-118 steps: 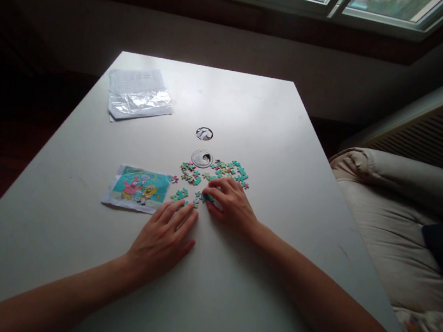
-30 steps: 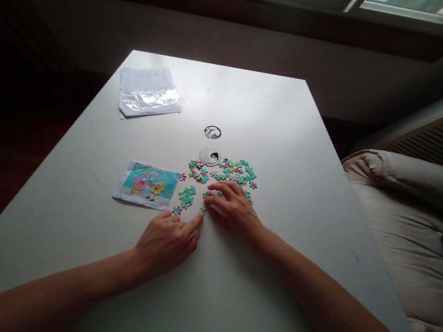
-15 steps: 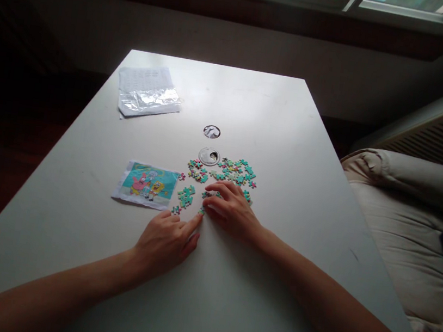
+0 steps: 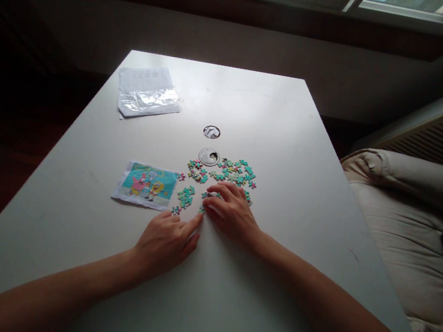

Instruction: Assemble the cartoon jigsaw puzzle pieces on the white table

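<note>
My left hand (image 4: 168, 239) rests on the white table with its index finger stretched out. That fingertip touches a small puzzle piece (image 4: 201, 210); the other fingers are loosely curled. My right hand (image 4: 231, 211) bends over more puzzle pieces (image 4: 206, 194), its fingertips closed down on a piece at the left end of them. The palm hides part of this group. Green pieces (image 4: 185, 196) lie between the left hand and a cartoon picture sheet (image 4: 148, 185). Beyond the right hand spreads a larger heap of loose pieces (image 4: 239, 172), mostly teal.
Two round fittings, a nearer grey one (image 4: 206, 157) and a farther one (image 4: 212, 132), are set in the tabletop (image 4: 277, 119). Papers with a clear plastic bag (image 4: 150, 102) lie at the far left. A cushioned seat (image 4: 402, 230) stands along the right side, and a window is behind.
The right hand's fingers have shifted very slightly over the pieces. The left hand and the rest stay as they were.
</note>
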`<state>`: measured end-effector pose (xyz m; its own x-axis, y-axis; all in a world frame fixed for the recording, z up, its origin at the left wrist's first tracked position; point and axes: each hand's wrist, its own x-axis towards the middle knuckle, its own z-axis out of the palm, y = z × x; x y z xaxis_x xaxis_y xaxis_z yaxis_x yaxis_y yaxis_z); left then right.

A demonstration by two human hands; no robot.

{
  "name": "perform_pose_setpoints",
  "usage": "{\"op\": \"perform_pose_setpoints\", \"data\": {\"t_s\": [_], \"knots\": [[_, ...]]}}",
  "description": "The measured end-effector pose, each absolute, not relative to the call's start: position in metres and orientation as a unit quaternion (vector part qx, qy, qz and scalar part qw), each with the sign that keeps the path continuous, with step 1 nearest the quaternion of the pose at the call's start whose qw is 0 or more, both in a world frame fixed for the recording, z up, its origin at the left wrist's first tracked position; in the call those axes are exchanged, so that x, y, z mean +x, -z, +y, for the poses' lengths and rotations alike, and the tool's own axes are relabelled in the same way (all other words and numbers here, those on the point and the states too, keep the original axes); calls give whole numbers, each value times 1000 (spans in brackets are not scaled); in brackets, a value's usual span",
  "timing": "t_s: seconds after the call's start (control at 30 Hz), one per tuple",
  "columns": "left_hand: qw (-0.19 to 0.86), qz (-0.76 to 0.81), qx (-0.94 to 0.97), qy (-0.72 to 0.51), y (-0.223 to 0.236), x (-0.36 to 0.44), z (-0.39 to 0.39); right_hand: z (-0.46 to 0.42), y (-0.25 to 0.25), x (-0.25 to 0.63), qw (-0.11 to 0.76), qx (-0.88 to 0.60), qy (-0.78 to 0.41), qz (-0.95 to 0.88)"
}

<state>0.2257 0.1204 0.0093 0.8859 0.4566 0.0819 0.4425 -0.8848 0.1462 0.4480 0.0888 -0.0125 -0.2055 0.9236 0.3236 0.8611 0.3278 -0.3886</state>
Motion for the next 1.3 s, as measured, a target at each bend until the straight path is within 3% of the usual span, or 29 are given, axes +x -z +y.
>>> {"op": "perform_pose_setpoints", "data": {"t_s": [0.97, 1.1, 1.3], "knots": [[120, 270, 951, -90, -4, 225, 129, 88, -1, 449, 385, -497, -200, -752], [176, 308, 924, -141, -4, 227, 134, 86, -8, 445, 425, -482, -233, -730], [319, 380, 848, -186, -11, 232, 138, 84, -4, 443, 416, -487, -251, -726]]}}
